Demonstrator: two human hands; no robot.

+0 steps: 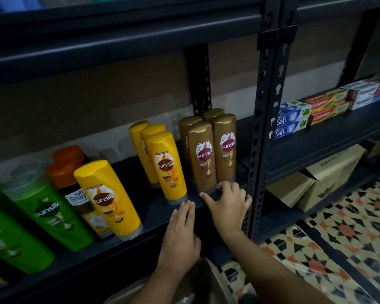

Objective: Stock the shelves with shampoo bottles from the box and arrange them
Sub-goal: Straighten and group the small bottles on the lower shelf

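Several brown shampoo bottles (204, 154) stand cap-down in a tight group at the right end of the dark shelf (154, 207). My right hand (227, 202) rests on the shelf edge, its fingertips touching the base of the front brown bottles. To their left stands a row of yellow bottles (168, 167). My left hand (181, 235) lies flat with straight fingers touching the base of the front yellow bottle. Another yellow bottle (110, 198) stands further left, beside an orange-capped bottle (72, 178) and green bottles (51, 207). The box (198, 284) shows partly below my arms.
A perforated black upright (263, 119) bounds the bay on the right. Past it, toothpaste cartons (294, 119) lie on the neighbouring shelf, with cardboard boxes (323, 178) on the shelf below. Patterned floor tiles (342, 233) spread at the lower right. Another shelf board runs overhead.
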